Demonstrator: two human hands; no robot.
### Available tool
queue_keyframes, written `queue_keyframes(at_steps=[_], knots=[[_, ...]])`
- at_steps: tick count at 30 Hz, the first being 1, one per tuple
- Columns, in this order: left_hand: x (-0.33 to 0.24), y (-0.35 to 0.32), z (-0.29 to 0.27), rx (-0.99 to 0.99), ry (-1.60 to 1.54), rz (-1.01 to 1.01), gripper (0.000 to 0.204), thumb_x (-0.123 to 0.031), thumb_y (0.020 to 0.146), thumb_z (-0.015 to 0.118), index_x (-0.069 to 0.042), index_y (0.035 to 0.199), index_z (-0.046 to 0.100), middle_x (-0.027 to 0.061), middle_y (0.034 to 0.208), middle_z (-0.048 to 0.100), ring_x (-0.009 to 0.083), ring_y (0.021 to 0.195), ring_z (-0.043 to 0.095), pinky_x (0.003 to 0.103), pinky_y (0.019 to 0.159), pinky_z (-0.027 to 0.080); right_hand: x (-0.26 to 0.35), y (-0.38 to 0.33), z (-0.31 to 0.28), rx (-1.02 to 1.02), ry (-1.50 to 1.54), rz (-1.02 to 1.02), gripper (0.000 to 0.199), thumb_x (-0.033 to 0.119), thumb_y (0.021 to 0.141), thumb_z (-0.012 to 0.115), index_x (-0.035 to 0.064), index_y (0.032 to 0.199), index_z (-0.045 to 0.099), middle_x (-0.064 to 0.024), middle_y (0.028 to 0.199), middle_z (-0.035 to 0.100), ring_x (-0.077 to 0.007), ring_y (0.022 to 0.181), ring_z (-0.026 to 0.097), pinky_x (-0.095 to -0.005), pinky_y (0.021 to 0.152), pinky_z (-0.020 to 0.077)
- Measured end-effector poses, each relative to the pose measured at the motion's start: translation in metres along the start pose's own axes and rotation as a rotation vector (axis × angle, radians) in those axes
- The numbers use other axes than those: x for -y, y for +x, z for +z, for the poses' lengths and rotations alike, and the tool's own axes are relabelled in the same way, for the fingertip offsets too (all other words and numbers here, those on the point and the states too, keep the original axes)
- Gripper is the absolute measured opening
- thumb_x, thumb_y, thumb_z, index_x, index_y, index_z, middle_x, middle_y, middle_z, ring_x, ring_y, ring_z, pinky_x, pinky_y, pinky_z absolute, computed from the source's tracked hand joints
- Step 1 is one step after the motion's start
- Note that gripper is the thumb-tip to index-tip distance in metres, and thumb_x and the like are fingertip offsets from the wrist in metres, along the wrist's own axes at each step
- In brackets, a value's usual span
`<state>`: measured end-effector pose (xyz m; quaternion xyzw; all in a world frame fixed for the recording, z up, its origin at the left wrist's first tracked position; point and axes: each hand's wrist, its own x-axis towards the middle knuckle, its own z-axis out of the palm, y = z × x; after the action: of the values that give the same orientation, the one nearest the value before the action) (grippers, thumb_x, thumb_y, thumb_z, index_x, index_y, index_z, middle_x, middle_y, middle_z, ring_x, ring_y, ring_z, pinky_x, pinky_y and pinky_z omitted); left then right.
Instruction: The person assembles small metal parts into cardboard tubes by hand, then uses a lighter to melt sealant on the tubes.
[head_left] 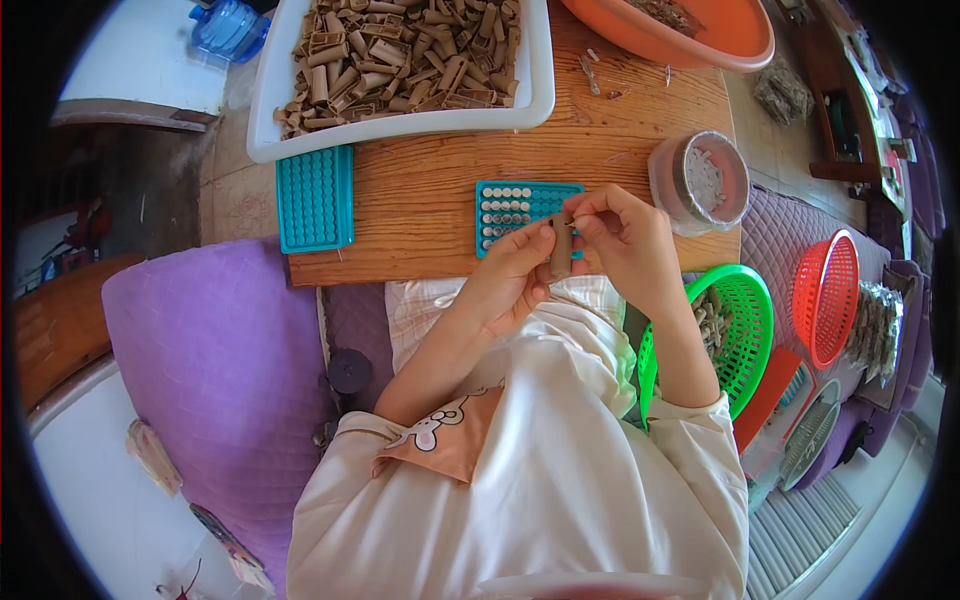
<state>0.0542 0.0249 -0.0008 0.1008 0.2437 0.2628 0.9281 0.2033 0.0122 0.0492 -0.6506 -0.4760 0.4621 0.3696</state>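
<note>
Between my two hands, above the near edge of the wooden table, is a brown half-round plastic piece [561, 250], held roughly upright. My left hand [512, 275] is closed around its left side, thumb against the front. At its upper right side the fingers of my right hand [628, 240] are pinched together; whatever lies between them is too small to make out. Just behind my hands lies a small teal tray [550, 196] with round holes. Rows of small white round pieces [507, 205] fill its left part, and my hands hide its lower right corner.
A white tub [400, 124] heaped with brown pieces [400, 60] stands at the back left, by another teal tray [316, 200]. An orange basin [735, 52] is at the back right. A clear round container [664, 178] stands at the table's right edge, beyond a green basket [757, 345].
</note>
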Motion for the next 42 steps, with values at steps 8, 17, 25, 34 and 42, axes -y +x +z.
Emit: queue_keyframes(at_steps=[8, 17, 25, 34, 42], knots=[[-0.005, 0.002, 0.003, 0.024, 0.152, 0.061, 0.037, -0.031, 0.087, 0.044, -0.005, 0.114, 0.044, 0.0028, 0.088, 0.058, 0.0061, 0.075, 0.059, 0.011, 0.039, 0.039, 0.003, 0.002, 0.001, -0.017, -0.021, -0.056, 0.009, -0.001, 0.075, 0.055, -0.0056, 0.083, 0.054, -0.0117, 0.082, 0.061, -0.0156, 0.070, 0.061, -0.0258, 0.061, 0.0480], [0.001, 0.013, -0.004, -0.059, 0.383, 0.042, 0.028, -0.023, 0.091, 0.038, -0.006, 0.112, 0.046, 0.0003, 0.085, 0.055, 0.0043, 0.073, 0.057, 0.013, 0.046, 0.039, -0.038, 0.009, -0.001, 0.118, 0.160, -0.014, 0.004, -0.006, 0.078, 0.050, -0.0019, 0.078, 0.049, -0.0089, 0.095, 0.055, -0.0110, 0.084, 0.052, -0.0230, 0.072, 0.0446], [-0.009, 0.016, 0.016, -0.032, 0.249, -0.088, 0.031, -0.022, 0.091, 0.037, -0.007, 0.118, 0.038, 0.0026, 0.101, 0.054, 0.0097, 0.078, 0.057, 0.016, 0.053, 0.041, -0.019, 0.008, -0.018, 0.187, 0.257, 0.007, 0.006, -0.006, 0.080, 0.048, -0.0002, 0.079, 0.047, -0.0089, 0.097, 0.053, -0.0118, 0.086, 0.051, -0.0247, 0.074, 0.0445], [0.007, 0.011, 0.011, 0.007, 0.353, -0.136, 0.034, -0.020, 0.090, 0.041, -0.013, 0.121, 0.031, 0.0059, 0.093, 0.054, 0.0116, 0.070, 0.057, 0.017, 0.044, 0.035, -0.032, -0.008, -0.038, 0.373, 0.143, -0.086, 0.008, -0.005, 0.076, 0.051, 0.0010, 0.080, 0.047, -0.0090, 0.088, 0.056, -0.0127, 0.072, 0.055, -0.0252, 0.062, 0.0452], [-0.026, 0.002, 0.040, 0.034, 0.576, 0.366, 0.040, -0.022, 0.084, 0.052, -0.009, 0.118, 0.034, 0.0092, 0.103, 0.054, 0.0151, 0.087, 0.055, 0.025, 0.065, 0.047, -0.059, -0.116, -0.161, -0.012, 0.319, -0.127, 0.018, 0.012, 0.071, 0.062, -0.0013, 0.079, 0.053, -0.0045, 0.079, 0.050, -0.0173, 0.073, 0.056, -0.0310, 0.060, 0.0468]])
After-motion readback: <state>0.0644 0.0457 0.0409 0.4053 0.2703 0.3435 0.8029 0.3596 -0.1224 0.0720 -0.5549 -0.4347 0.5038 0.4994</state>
